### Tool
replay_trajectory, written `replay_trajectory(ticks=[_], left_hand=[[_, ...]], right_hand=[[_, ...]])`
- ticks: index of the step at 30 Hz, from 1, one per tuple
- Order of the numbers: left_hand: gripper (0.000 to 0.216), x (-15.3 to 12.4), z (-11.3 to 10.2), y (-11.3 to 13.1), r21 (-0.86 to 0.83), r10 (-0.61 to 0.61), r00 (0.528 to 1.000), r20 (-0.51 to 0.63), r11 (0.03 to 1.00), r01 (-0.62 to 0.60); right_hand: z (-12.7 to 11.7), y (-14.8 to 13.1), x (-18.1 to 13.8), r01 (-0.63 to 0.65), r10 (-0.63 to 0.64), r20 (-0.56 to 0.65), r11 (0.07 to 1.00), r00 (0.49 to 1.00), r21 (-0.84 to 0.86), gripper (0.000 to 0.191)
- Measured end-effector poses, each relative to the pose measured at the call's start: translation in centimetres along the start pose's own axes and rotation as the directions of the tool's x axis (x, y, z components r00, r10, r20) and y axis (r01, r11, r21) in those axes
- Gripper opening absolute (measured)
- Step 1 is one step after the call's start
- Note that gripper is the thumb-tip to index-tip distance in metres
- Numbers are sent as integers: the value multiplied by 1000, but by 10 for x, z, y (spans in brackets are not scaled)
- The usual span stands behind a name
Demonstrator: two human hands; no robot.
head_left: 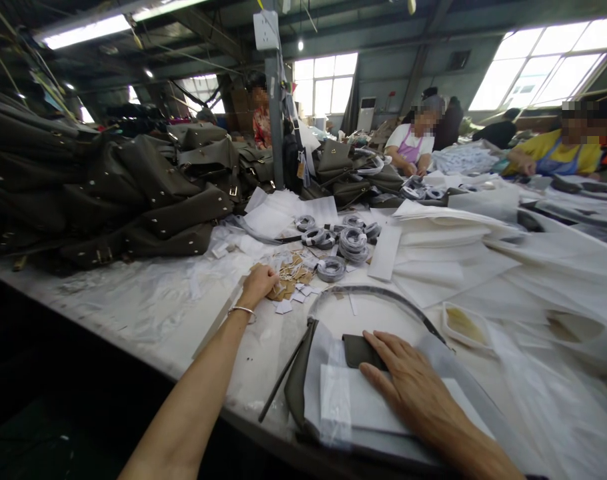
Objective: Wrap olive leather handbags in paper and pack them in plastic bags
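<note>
An olive-grey handbag (297, 387) lies flat at the table's near edge, its curved handle (373, 293) arching away from me. White paper wrapping (348, 407) covers much of it. My right hand (408, 380) rests flat on the paper and the bag's dark flap, fingers spread. My left hand (258, 283) reaches forward to a small heap of tan and white paper tags (294, 280), fingers curled into the heap; what they pinch is hidden. A silver bangle sits on that wrist.
A large pile of olive handbags (133, 193) fills the left. Rolls of wrapped strap (353, 241) lie past the tags. White paper sheets (448, 253) and a small tray (466, 325) sit to the right. Other people work at the far right and behind a post (275, 107).
</note>
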State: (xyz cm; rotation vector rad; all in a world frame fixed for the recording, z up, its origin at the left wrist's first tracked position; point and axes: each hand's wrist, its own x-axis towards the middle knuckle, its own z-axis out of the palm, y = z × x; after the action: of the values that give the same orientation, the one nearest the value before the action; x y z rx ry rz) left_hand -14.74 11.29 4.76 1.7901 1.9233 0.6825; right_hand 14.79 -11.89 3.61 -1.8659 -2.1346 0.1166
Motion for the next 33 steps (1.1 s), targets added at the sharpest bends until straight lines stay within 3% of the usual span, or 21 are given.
replay_trajectory(ticks=[3,6,9,12,15,18,20,23,26,30,33], left_hand=[[15,-4,-14,1,-219,43,996,-80,974,-59],[20,-12,-32,9,-442,112,987,-113,884,-151],[30,-30,-48,26,-583,210,974,-81,783,-217],[37,-60,-55,49,-651,329,944,17,721,-240],[37,-94,-58,72,-716,462,867,186,668,-202],[36,-122,-60,91,-756,546,788,283,633,-167],[35,-136,-61,100,-782,597,743,304,602,-163],[32,-150,-63,109,-798,642,705,302,575,-181],[28,-157,-63,112,-790,652,710,266,570,-227],[24,-157,-60,111,-790,679,714,169,527,-313],[25,-153,-58,108,-782,664,732,154,535,-320]], right_hand=[[0,1,-1,0,0,1,1000,1000,19,53],[-2,4,0,13,-10,-36,997,999,70,54],[-16,0,4,38,-5,-166,981,986,192,52],[-43,-18,12,14,89,-237,915,967,403,46],[-70,-47,23,-80,171,-72,740,983,668,49],[-83,-76,37,-163,114,122,502,986,849,58],[-84,-91,45,-166,34,166,388,986,907,54],[-82,-102,51,-129,-37,145,283,989,950,31],[-81,-104,51,-113,16,113,285,993,952,26],[-84,-94,47,-172,110,138,429,984,887,27],[-91,-82,45,-230,114,200,468,973,853,31]])
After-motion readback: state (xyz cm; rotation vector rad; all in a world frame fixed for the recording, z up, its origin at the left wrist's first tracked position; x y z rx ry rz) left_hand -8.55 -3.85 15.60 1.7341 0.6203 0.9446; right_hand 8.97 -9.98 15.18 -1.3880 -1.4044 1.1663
